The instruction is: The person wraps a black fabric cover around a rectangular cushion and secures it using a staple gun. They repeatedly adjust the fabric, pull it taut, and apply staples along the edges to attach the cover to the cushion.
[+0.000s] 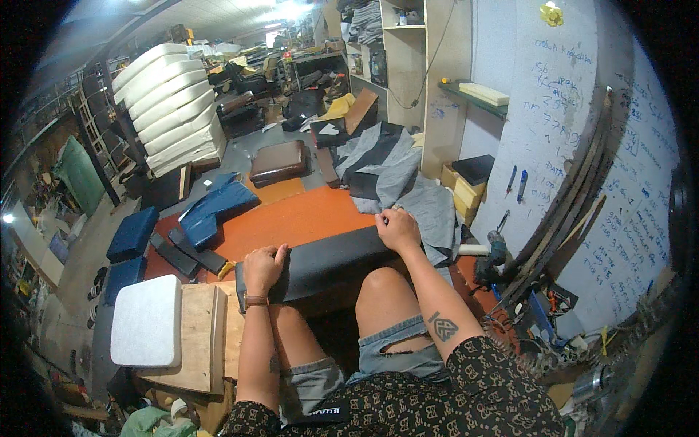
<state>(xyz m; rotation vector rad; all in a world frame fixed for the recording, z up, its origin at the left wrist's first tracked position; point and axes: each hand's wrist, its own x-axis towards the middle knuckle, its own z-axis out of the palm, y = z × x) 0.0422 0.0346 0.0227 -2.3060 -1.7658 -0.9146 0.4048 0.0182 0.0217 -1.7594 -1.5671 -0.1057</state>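
Observation:
A long black upholstered cushion (331, 262) lies across in front of my knees, its smooth covering facing up. My left hand (263, 268) is closed over its left end, thumb along the top. At the far right corner, my right hand (398, 229) is closed on the edge with the fingers curled down. The fingertips of both hands are partly hidden. Beyond the cushion spreads an orange sheet (291, 216) on the work surface. Dark padded strips (175, 255) lie left of my left hand, and grey fabric (422, 207) is bunched beside my right.
A white square pad (147, 320) rests on wooden boards (200, 331) at the left, near blue cushions (132, 234). Farther back are a brown cushion (279, 162) and a tall stack of white foam (164, 109). A power drill (495, 251) stands at the right by the wall.

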